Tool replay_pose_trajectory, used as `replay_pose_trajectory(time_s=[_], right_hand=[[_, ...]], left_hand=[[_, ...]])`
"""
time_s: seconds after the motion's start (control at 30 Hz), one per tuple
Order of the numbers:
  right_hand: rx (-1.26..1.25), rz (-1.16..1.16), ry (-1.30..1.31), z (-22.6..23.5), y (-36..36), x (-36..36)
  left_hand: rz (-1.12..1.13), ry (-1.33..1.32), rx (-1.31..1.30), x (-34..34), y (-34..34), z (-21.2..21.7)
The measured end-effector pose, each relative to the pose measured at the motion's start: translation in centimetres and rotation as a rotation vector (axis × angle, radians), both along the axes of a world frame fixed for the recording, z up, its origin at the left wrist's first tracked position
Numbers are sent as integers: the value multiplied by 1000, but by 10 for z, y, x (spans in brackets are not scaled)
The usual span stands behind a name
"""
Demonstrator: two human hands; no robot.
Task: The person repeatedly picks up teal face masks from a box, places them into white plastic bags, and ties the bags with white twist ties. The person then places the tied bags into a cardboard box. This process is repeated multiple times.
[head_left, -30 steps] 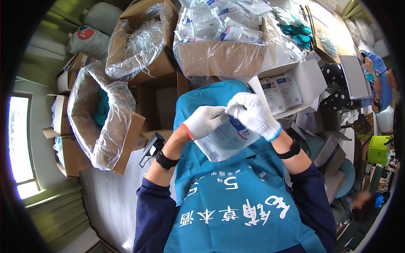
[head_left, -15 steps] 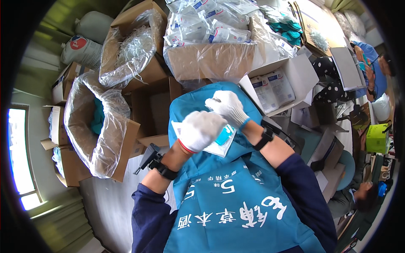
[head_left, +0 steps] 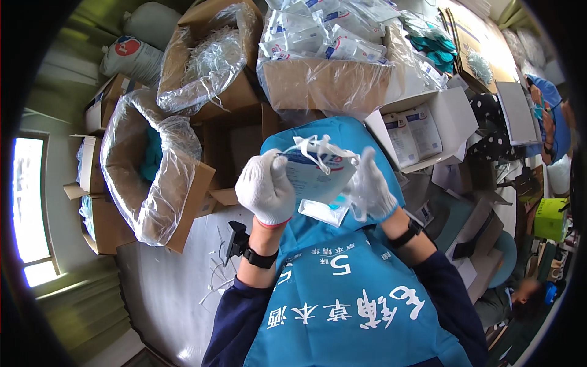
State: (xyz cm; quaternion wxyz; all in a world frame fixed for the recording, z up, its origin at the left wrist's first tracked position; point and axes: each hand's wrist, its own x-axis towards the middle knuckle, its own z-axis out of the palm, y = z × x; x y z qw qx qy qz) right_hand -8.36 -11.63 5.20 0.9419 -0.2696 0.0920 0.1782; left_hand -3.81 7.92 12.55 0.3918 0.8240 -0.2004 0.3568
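Note:
My left hand (head_left: 266, 188), in a white knit glove with a red cuff, is closed on the left edge of a clear plastic bag (head_left: 309, 177) with blue and red print. White strips (head_left: 321, 151) curl along the top of the bag. At the bag's right side is my right hand (head_left: 374, 188), gloved in white with a blue cuff. Motion smears its fingers, so its grip is unclear. Below the bag, a white packet with a teal patch (head_left: 325, 212) rests on the blue apron (head_left: 330, 244) over my lap.
Ahead stands a carton (head_left: 327, 84) heaped with sealed white pouches. A white box (head_left: 455, 119) to the right holds similar pouches. Plastic-lined cartons (head_left: 192, 208) stand at left, one with teal contents (head_left: 150, 156), another with clear strips (head_left: 214, 58). Other people sit at the right.
My hands have moved apart from being close together, left hand to the left and right hand to the right. The printed bag and white strips now show between them. The whole view has shifted slightly.

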Motion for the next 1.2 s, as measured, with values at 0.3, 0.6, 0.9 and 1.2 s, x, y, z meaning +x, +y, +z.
replay_pose_trajectory(time_s=[0.3, 0.6, 0.9, 1.2], right_hand=[[-1181, -99, -357, 31, 10, -17], [-1815, -95, -801, 29, -10, -17], [-1926, 19, -1010, 38, -8, -1], [-1070, -126, -85, 45, -65, 77]], left_hand=[[-252, 1107, -1191, 11, -6, -36], [-216, 743, -430, 25, 35, -20], [-495, 917, -124, 35, 45, -20], [115, 377, -239, 18, 119, -26]])
